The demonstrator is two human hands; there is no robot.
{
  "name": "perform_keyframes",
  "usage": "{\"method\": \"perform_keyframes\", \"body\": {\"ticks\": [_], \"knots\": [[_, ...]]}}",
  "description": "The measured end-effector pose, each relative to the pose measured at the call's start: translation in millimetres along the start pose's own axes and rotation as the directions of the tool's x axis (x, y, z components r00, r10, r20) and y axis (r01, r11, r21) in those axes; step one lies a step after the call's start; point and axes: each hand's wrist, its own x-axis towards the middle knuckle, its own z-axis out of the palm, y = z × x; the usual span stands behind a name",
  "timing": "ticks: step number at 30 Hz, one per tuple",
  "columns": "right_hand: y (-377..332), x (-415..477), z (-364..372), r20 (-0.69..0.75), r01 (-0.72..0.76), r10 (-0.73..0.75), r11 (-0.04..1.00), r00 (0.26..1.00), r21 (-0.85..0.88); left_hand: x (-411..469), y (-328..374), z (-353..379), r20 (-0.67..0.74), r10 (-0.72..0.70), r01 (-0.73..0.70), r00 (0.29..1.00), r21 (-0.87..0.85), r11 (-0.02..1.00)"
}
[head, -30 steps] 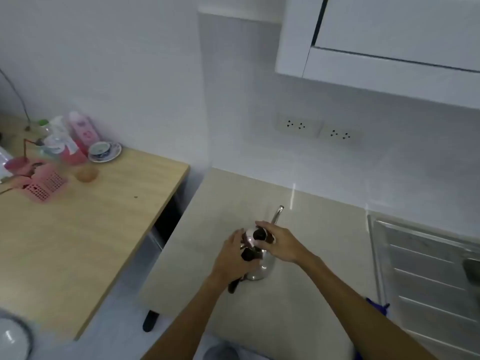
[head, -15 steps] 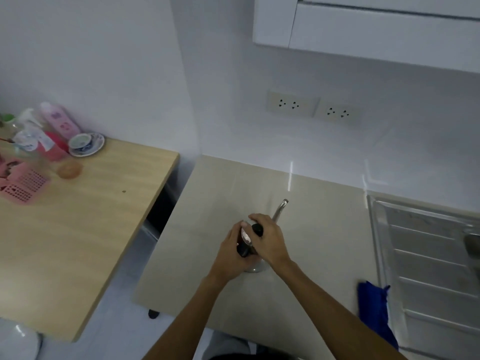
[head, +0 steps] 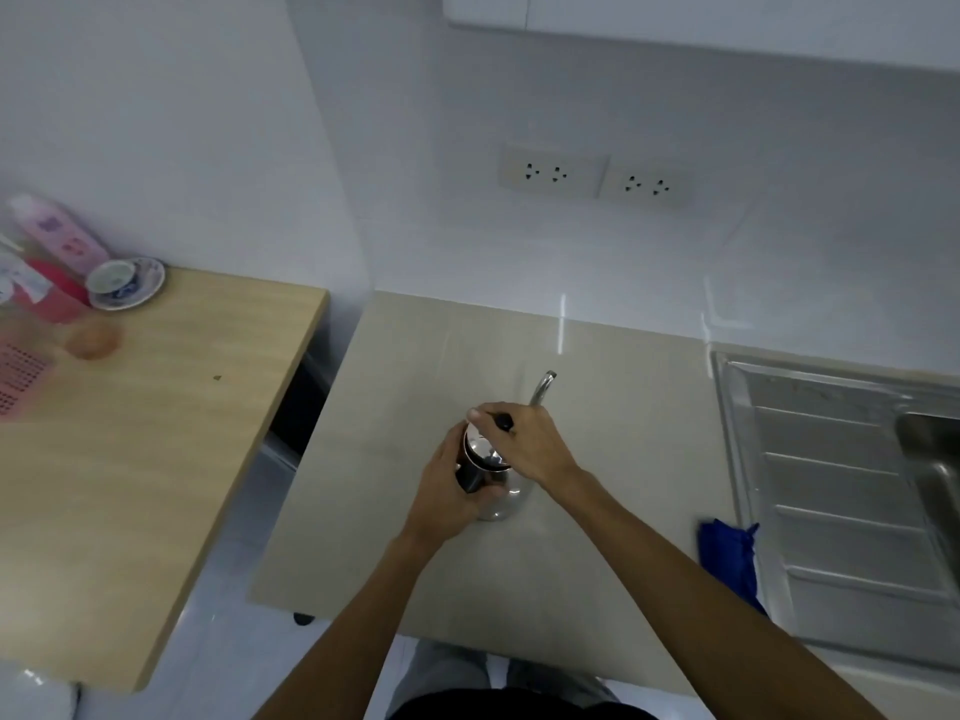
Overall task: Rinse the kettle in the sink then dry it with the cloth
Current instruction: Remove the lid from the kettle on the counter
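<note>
spanning the middle of the view, a pale beige stone tabletop [head: 426,376] runs from the white wall to the near edge, with a light wooden tabletop [head: 171,433] standing beside it on the left across a dark gap. to the right a ribbed stainless steel sink drainboard [head: 831,491] is set into the counter, its basin only partly in view at the frame edge. a crumpled blue cloth [head: 727,556] lies at the drainboard's left rim, well apart from the hands. two bare forearms reach in from the bottom and meet at a small shiny steel kettle [head: 501,504] that sits on the beige tabletop, its thin curved spout [head: 543,387] pointing away toward the wall. the left hand [head: 449,491] is wrapped around the kettle's dark handle side, fingers closed on it. the right hand [head: 524,444] is curled over the top, pinching the black knob of the lid [head: 485,452], which appears tilted off the opening. on the far corner of the wooden tabletop sit a blurred pink bottle [head: 60,236] and a white-and-blue cup on a saucer [head: 124,280].
</note>
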Motion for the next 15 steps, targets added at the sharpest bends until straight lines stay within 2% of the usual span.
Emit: {"method": "perform_keyframes", "body": {"ticks": [3, 8, 11, 15], "knots": [[2, -4, -1, -0.023, 0.076, -0.078, 0.996, 0.997, -0.055, 0, 2, 0, 0.006, 0.017, -0.017, 1.000, 0.024, 1.000], [21, -27, -20, -0.200, 0.109, -0.121, 0.991, 0.972, -0.073, 0, 2, 0, 0.012, 0.042, -0.043, 0.999, 0.041, 0.998], [54, -51, -33, -0.261, 0.047, -0.065, 0.996, 0.963, -0.073, -1, 3, 0, 0.002, 0.045, -0.045, 0.999, 0.033, 0.998], [104, -89, -33, -0.251, -0.093, 0.077, 0.994, 0.965, -0.052, -3, 4, 1, 0.009, 0.021, -0.021, 1.000, 0.018, 1.000]]}}
